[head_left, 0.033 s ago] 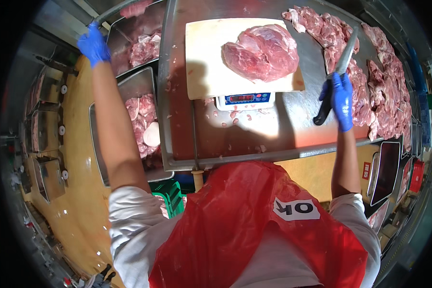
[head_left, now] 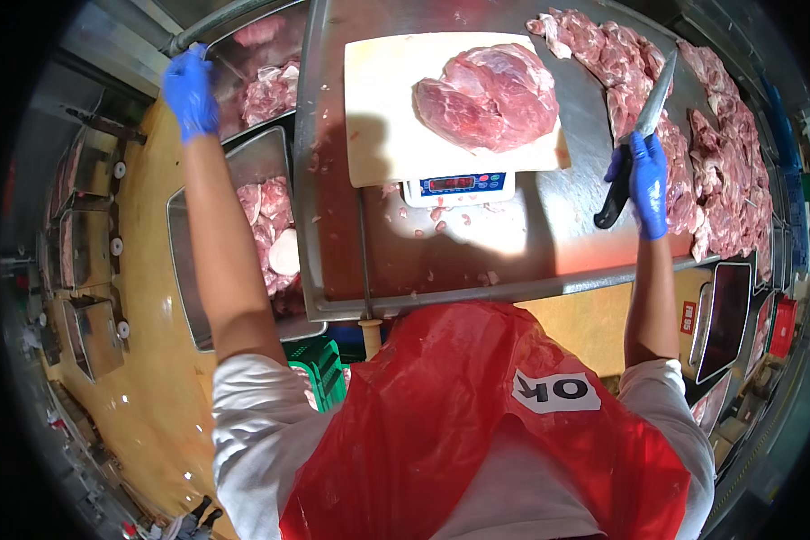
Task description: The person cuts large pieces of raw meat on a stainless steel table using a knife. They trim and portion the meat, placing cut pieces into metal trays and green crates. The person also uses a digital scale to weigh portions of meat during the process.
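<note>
My left hand (head_left: 191, 92), in a blue glove, is stretched out to the far left beside a steel tray (head_left: 226, 52) with meat in it. Its fingers look curled together, and what they hold, if anything, is hidden. In my right hand (head_left: 648, 186), also gloved in blue, is a knife (head_left: 655, 97) with a black handle, gripped with the blade pointing up and away. A large piece of raw meat (head_left: 490, 97) rests on a cream-coloured board (head_left: 378, 108). Beneath the board a small scale (head_left: 468, 187) shows its lit red display.
The board and scale stand on a steel table (head_left: 405, 261) with small scraps scattered about. Rows of raw meat (head_left: 724, 180) lie along its right side. A second steel tray (head_left: 184, 261) of meat sits left of the table, near a green crate (head_left: 326, 371).
My left hand has shifted slightly right and down, nearer to the trays. My right hand with the knife has moved a little to the right. The meat on the board stays put.
</note>
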`<state>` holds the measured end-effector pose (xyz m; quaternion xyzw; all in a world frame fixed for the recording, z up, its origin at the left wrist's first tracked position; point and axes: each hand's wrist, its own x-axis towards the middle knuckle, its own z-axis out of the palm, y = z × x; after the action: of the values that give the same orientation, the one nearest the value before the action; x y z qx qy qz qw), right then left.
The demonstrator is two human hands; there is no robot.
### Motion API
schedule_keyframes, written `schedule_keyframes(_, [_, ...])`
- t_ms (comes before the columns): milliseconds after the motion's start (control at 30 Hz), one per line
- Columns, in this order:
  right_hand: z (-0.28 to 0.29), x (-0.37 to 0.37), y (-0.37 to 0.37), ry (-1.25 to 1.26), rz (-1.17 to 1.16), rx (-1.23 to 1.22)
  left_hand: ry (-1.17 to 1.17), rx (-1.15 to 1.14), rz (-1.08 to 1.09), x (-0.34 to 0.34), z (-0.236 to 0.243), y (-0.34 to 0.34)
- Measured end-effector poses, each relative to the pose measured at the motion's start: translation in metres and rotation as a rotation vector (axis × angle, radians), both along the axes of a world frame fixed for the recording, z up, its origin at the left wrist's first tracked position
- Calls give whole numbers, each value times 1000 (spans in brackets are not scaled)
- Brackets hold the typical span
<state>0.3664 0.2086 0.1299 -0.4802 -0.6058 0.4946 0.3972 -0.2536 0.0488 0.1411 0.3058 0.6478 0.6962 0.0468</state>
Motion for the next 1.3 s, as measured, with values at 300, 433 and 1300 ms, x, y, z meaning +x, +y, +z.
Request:
schedule_keyframes(300, [-62,-8,125,403,256,-335,-570,-117,-420,212,-57,7])
schedule_keyframes(433, [-73,-49,154,434,503,-501,-655,-171,-437,232,-60,8])
schedule_keyframes(1300, [-19,-111,61,164,801,-237,-444,257,-584,342,-71,79])
